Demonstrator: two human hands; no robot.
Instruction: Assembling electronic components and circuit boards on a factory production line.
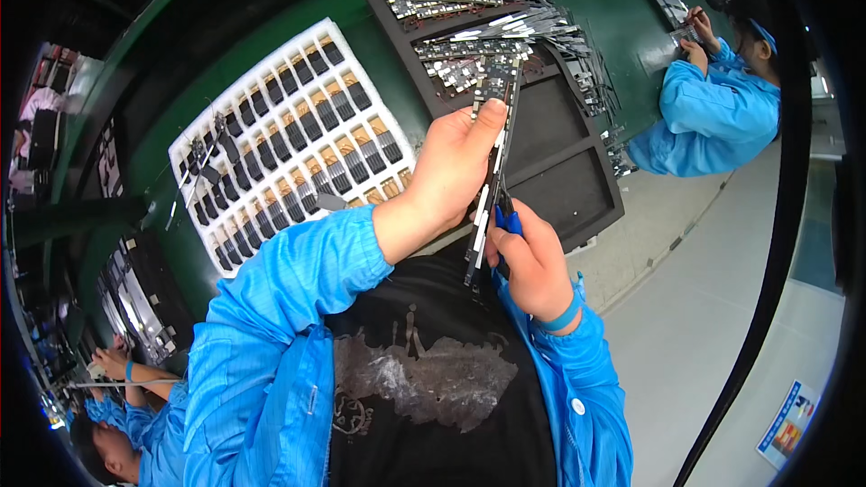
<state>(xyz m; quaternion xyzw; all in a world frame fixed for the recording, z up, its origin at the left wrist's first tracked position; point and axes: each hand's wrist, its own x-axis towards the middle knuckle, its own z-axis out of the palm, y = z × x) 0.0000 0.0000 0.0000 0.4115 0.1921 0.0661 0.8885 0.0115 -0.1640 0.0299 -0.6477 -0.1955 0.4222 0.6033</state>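
My left hand is closed around long, narrow circuit boards, thumb on top. Dark with pale components, they slant from the tray down toward my lap; I cannot tell how many are in the grip. In my closed right hand is a small pair of blue-handled pliers, its dark jaws close beside the boards. Whether the jaws touch them is hidden. Just beyond my left hand, piles of similar board strips fill the upper compartments of a black tray.
To the left, a white foam tray holds rows of black parts with tan strips, some loose dark pieces lying across it. These trays rest on a green table. Co-workers in blue sit at right and lower left.
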